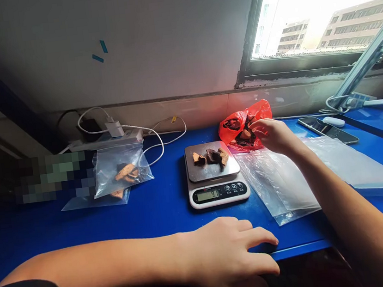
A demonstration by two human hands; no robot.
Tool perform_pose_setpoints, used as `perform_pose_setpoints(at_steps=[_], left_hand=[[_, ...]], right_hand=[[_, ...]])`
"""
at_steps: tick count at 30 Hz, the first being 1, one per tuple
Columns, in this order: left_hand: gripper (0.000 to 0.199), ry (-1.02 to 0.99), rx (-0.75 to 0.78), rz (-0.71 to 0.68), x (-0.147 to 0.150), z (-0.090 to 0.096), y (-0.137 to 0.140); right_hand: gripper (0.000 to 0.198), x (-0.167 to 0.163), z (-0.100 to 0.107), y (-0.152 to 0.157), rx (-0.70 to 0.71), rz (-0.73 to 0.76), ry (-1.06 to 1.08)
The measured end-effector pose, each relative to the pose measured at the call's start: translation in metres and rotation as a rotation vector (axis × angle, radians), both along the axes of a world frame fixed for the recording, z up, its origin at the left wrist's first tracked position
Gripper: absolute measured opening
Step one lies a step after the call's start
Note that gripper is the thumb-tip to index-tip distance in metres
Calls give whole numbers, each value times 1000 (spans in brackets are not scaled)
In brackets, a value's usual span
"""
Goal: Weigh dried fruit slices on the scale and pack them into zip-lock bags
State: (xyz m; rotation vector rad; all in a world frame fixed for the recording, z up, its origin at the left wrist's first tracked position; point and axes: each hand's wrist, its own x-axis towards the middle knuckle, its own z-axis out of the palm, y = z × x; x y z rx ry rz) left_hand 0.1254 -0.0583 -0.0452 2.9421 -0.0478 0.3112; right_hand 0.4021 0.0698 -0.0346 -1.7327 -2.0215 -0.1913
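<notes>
My right hand point(270, 134) reaches to the opening of a red plastic bag point(227, 134), its fingers bent over the dried brown pieces point(245, 134) inside. Whether the fingertips grip a piece cannot be made out. To the left of the bag stands a white kitchen scale point(195, 203); several dried brown pieces point(214, 156) lie on its metal plate, and the display seems to read 9.1. My left hand point(233, 255) rests at the table's front edge, below the scale, fingers apart and holding nothing.
Clear plastic bags point(280, 184) lie flat right of the scale. On the left, zip bags point(123, 170) hold brown pieces, near a power strip point(131, 136) with a charger and white cables. A phone point(329, 129) and a white oval object point(333, 122) lie at the right back.
</notes>
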Motion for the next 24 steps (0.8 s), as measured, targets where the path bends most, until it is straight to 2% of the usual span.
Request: perform_pose_setpoints(at_steps=[9,15,20,24], left_hand=[[26,33,-9,-13,0,1,1],[25,21,-20,-13,1,-1,2],[24,32,-25,-6,0,0,1],[25,7,-22,-26,0,1,2]], right_hand=[[24,-28,-20,12,-102,149,-104],[18,-23,-16,14,-105,70,-82],[16,-24,-14,11,-119,102,-28],[12,-29,-11,11,-65,80,90]])
